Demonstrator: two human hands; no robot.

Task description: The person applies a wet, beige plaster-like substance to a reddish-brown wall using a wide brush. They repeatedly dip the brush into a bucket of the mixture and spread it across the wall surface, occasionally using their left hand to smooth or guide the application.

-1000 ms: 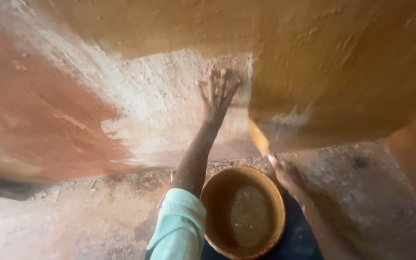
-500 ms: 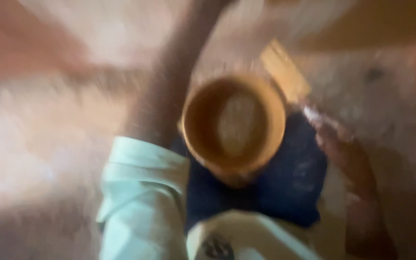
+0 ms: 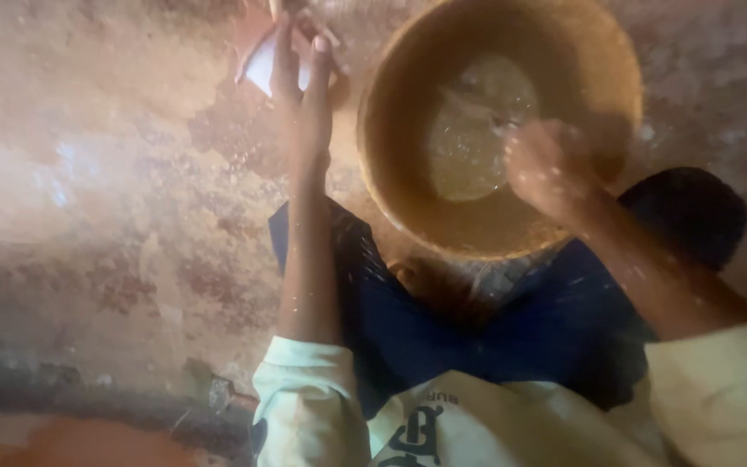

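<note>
Head view, left to right: bare reddish-brown mud floor [image 3: 88,173] across the whole left side, patchy and damp-looking, with a dark strip along the lower left edge. Left hand [image 3: 300,95] stretched forward from a pale sleeve [image 3: 304,406], fingers straight and close together, tips touching a small pale flat piece [image 3: 263,65] on the floor near the top edge; grip not closed round it, though whether pressing or just resting cannot be told. Just right of that, round orange-brown bowl [image 3: 408,186] on the floor ahead of dark blue shorts [image 3: 443,329], holding a pool of pale muddy liquid. Right hand [image 3: 546,164] inside the bowl, fingers curled downward at the liquid, blurred, contents of the grip unclear. Narrow floor strip beyond the right rim.
</note>
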